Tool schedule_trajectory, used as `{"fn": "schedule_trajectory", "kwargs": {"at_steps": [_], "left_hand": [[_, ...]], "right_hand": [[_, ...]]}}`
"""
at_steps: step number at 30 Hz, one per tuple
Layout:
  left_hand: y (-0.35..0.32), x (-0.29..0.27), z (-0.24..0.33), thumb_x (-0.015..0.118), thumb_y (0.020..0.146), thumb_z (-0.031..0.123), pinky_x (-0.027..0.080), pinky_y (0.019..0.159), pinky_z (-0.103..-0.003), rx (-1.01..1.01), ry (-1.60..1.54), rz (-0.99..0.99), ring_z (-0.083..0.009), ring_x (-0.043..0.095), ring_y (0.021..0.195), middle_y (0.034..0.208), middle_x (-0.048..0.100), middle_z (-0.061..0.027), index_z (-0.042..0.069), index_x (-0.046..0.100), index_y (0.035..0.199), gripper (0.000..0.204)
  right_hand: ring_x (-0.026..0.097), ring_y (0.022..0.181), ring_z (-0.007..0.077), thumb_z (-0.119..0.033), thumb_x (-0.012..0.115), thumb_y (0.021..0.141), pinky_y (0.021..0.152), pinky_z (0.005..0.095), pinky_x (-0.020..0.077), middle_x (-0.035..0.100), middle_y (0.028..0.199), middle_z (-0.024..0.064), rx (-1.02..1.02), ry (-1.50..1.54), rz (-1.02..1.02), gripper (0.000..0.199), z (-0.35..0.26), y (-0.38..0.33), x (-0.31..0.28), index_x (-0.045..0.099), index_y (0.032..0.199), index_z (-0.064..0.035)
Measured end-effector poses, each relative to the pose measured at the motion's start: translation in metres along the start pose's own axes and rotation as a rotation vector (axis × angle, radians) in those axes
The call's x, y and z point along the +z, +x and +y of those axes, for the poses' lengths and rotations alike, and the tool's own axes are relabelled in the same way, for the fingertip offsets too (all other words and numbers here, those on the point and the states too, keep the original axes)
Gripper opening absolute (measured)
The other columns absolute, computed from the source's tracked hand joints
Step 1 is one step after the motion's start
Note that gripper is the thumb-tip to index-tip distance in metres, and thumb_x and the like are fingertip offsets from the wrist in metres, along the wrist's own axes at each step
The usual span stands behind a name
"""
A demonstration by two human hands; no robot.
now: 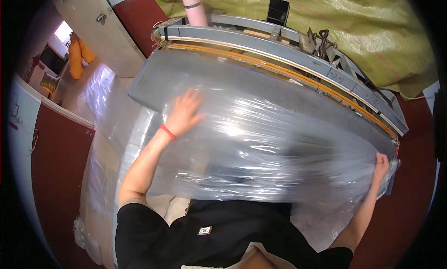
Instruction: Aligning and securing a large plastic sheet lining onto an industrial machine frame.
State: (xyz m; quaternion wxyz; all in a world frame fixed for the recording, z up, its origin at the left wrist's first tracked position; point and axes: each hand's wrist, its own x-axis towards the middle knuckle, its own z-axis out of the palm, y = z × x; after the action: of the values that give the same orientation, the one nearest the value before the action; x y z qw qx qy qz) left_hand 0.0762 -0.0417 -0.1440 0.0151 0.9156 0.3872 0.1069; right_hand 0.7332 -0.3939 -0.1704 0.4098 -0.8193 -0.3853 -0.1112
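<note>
Head view: clear plastic sheet (260, 150) lies between the two hands, spread over the grey worktop (158, 73). Long axis runs left to right, dropping rightward, roughly along the metal frame (223, 35) beyond. Right hand (382, 165) is nearer an end of the sheet: fingers pressed together, apparently pinching its right edge, the bulk lying leftward of them. Left hand (187, 111), blurred, has fingers spread over the left part; contact cannot be told.
</note>
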Motion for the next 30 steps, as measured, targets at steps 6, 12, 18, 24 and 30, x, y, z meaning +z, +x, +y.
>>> {"fn": "schedule_trajectory", "kwargs": {"at_steps": [6,12,18,24,30], "left_hand": [[0.001,0.01,0.01,0.051,0.08,0.044,0.018,0.1,-0.048,-0.063,-0.042,0.029,-0.0336,0.019,0.128,0.136,0.026,-0.0166,0.001,0.032,0.128,0.067],[0.017,0.003,-0.004,0.057,0.079,0.026,0.04,0.086,-0.037,-0.148,-0.18,0.261,-0.0313,0.048,0.106,0.112,0.053,-0.0163,0.001,0.057,0.102,0.034],[0.016,0.004,0.008,0.058,0.077,0.022,0.034,0.091,-0.042,-0.019,0.069,0.276,-0.032,0.041,0.114,0.118,0.049,-0.015,0.001,0.052,0.109,0.038],[0.009,0.008,0.081,0.057,0.078,0.021,0.022,0.099,-0.048,0.258,-0.253,-0.004,-0.0317,0.027,0.125,0.132,0.034,-0.0148,0.002,0.04,0.123,0.051],[0.003,0.005,0.068,0.056,0.079,0.027,0.019,0.1,-0.048,0.071,-0.201,0.012,-0.0313,0.024,0.127,0.135,0.03,-0.0142,0.004,0.037,0.126,0.055]], "right_hand": [[0.039,0.061,0.0069,-0.019,0.06,0.08,0.057,0.0214,0.0358,0.047,0.063,-0.0024,0.067,-0.08,-0.039,0.02,0.03,-0.008,-0.03,0.055,0.074,-0.0002],[0.042,0.065,0.0069,-0.02,0.059,0.081,0.061,0.021,0.0368,0.05,0.067,-0.0032,0.139,-0.05,-0.04,0.02,0.046,-0.006,-0.037,0.056,0.076,-0.0007],[0.045,0.07,0.0072,-0.02,0.058,0.082,0.066,0.0202,0.0375,0.054,0.072,-0.0014,0.138,0.0,0.019,0.02,0.054,-0.006,-0.038,0.058,0.079,-0.0001],[0.046,0.071,0.008,-0.022,0.058,0.082,0.068,0.0217,0.0385,0.056,0.074,-0.0003,0.165,-0.039,0.027,0.022,0.049,-0.006,-0.041,0.06,0.08,-0.0002],[0.046,0.07,0.0075,-0.02,0.058,0.081,0.067,0.0215,0.0386,0.056,0.073,-0.0013,0.149,-0.037,0.049,0.02,0.056,-0.007,-0.04,0.06,0.082,-0.0002]]}}
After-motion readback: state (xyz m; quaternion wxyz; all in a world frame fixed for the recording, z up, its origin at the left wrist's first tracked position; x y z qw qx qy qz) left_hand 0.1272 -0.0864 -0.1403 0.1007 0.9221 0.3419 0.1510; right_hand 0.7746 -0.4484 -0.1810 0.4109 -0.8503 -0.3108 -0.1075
